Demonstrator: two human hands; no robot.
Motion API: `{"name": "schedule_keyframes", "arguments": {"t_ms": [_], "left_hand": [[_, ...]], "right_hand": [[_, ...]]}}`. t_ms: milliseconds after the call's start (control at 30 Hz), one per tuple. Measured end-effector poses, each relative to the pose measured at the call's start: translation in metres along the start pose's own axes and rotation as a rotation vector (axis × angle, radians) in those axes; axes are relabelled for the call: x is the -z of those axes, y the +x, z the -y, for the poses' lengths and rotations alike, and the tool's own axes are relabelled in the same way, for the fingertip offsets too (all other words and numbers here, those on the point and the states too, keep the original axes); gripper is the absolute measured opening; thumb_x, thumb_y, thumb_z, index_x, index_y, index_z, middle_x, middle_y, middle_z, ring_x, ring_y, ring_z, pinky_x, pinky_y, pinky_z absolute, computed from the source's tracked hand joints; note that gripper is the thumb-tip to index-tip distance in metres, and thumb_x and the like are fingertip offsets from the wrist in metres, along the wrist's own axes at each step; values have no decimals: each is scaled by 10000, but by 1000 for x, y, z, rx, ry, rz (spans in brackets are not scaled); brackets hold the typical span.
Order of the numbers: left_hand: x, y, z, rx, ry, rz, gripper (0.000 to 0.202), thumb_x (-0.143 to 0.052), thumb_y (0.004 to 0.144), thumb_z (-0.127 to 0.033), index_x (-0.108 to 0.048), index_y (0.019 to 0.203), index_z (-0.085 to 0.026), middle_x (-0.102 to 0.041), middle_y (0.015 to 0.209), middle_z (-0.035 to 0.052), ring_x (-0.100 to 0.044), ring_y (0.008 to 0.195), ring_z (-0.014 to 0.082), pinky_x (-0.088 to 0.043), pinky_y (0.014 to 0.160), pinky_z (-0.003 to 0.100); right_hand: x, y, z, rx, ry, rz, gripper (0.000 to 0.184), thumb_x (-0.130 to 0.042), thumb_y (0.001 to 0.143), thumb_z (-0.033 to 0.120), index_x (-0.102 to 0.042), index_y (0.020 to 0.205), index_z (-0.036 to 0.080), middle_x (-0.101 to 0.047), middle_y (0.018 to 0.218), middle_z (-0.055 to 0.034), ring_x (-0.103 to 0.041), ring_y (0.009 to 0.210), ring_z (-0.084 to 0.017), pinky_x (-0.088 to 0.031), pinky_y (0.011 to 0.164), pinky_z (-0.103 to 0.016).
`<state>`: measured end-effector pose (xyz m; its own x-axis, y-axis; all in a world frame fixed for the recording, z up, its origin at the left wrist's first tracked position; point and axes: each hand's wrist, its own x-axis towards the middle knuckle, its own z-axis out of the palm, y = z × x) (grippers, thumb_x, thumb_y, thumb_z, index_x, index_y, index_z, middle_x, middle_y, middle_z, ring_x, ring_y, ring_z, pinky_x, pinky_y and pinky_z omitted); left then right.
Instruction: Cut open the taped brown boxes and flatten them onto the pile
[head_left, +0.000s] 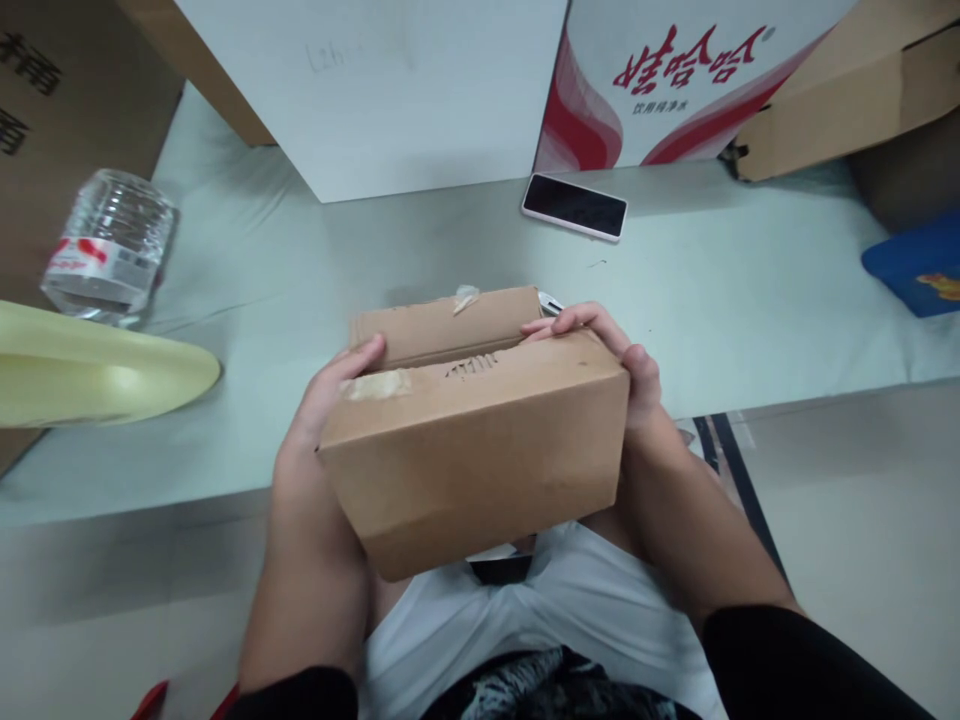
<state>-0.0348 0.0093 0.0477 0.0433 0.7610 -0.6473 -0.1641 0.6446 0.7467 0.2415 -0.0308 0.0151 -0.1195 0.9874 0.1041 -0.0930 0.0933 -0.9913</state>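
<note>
A brown cardboard box is tilted between my two hands above my lap, at the near edge of the table. One flap stands raised on its far side, with a scrap of clear tape on its top edge. My left hand grips the box's left side, thumb near a torn tape patch. Along the right end, my right hand holds the box with fingers over the top edge. A small metallic object shows partly behind the right fingers; its kind is hidden. What the box contains cannot be seen.
A phone lies on the pale green table cover before a white carton and a red-and-white carton. At left are a clear bottle and a yellow curved object. A blue object sits far right.
</note>
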Motion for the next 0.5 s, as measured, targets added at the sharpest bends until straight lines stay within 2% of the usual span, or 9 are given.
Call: {"name": "schedule_keyframes", "arguments": {"t_ms": [133,267,367,467,500], "left_hand": [[-2,0,1,62,-2,-6,558,-899,678,-497,-761,1108,-169,-838,968,118,-810,971,379,-644,774,423],[-3,4,4,76,-6,18,565,-896,684,-478,-741,1131,-169,-830,995,107,-801,921,340,-608,715,374],[-6,14,10,-62,-40,30,573,-855,738,-481,-692,1224,-225,-813,984,52,-768,843,276,-580,712,355],[-10,20,16,-266,-64,-26,661,-817,779,-504,-578,1369,-325,-780,968,-9,-693,727,205,-552,689,346],[-10,20,18,-288,-71,-17,669,-797,787,-524,-557,1384,-340,-776,987,-10,-690,741,207,-554,696,353]], "right_hand": [[-4,-4,5,-116,74,24,753,-553,686,940,-493,1080,301,-733,1294,-114,-730,1110,-334,-586,969,-562],[-2,-4,3,-72,47,13,672,-495,770,888,-500,1081,292,-711,1208,-103,-698,1100,-303,-580,966,-518],[0,-1,-5,-32,-50,-66,650,-457,812,853,-490,1147,297,-673,1130,-83,-685,1019,-269,-579,952,-481],[0,3,-12,-71,-138,-159,693,-401,831,846,-420,1264,305,-649,1095,-77,-691,944,-263,-593,879,-456],[-1,4,-14,-93,-151,-182,686,-365,852,831,-385,1297,309,-645,1081,-76,-697,925,-265,-595,851,-449]]}}
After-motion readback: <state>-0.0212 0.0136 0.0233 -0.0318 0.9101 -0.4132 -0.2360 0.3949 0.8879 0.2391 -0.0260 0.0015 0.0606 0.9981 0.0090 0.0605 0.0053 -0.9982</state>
